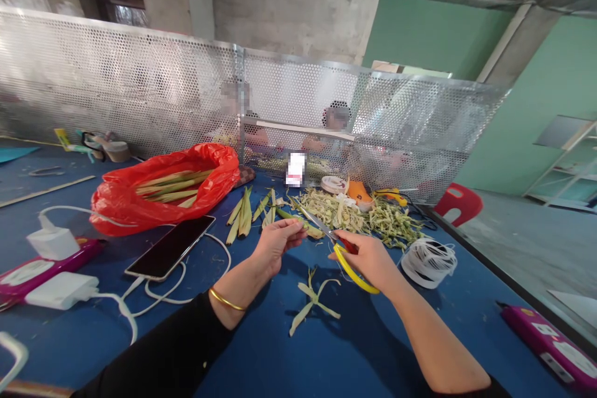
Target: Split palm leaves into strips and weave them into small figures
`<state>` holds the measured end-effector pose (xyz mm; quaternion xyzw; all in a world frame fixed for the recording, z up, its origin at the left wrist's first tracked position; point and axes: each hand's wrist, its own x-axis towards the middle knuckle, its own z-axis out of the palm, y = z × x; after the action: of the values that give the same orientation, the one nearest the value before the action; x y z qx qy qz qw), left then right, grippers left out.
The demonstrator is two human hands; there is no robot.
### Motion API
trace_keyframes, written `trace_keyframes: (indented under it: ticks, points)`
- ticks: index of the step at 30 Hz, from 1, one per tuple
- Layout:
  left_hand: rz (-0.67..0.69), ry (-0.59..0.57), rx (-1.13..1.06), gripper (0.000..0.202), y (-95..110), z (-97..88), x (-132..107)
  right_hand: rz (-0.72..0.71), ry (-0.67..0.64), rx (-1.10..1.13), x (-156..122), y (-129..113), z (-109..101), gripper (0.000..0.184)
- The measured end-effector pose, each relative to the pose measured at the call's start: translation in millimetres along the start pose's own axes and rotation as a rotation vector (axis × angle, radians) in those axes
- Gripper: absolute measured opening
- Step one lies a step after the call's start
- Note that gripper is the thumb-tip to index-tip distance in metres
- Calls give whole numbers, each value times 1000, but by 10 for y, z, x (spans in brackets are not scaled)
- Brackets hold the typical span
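My right hand (366,258) grips a pair of scissors (352,264) with a yellow handle and a touch of red; its blades point up and left. Beside the blades, my left hand (280,241) has thumb and fingers pinched together, and what they hold is too small to make out. A green husk strip (313,231) shows just behind the fingertips. Below both hands lies a knotted, star-like piece of pale husk (313,302). Past them are a heap of shredded husk (333,210), a greener heap (394,221) and several longer husk leaves (242,217).
At left are a red plastic bag (112,199) of husks, a cabled phone (172,249) and a purple power strip (88,249). A spool of white cord (428,264) stands right; another power strip (550,342) lies near the edge. A perforated metal screen (298,87) closes the back.
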<state>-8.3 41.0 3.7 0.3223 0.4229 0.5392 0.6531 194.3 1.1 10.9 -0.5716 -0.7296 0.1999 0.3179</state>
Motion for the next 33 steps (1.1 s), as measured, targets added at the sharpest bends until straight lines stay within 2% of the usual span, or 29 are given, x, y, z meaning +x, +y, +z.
trace_keyframes:
  ticks: [4,9,13,17,23,28,31,33]
  points:
    - [-16,-4,-1,9,4,7,-13,31,59,-109,46,84,-27,42]
    - [-47,-17,-5,7,-6,14,-20,147,194,-333,122,267,-15,36]
    - [-64,-56,-8,10,-31,37,-59,218,318,-418,212,477,11,47]
    - [-81,-90,-5,10,-42,66,-113,155,334,-388,291,586,23,52]
    - [-79,-131,56,11,-47,79,-120,124,375,-224,337,567,25,58]
    - [76,-256,300,16,-29,106,-137,189,399,43,235,397,-187,48]
    - [173,-328,473,15,-42,123,-148,195,353,248,39,217,-365,46]
    - [202,-373,536,15,-67,128,-141,222,236,567,-142,121,-467,45]
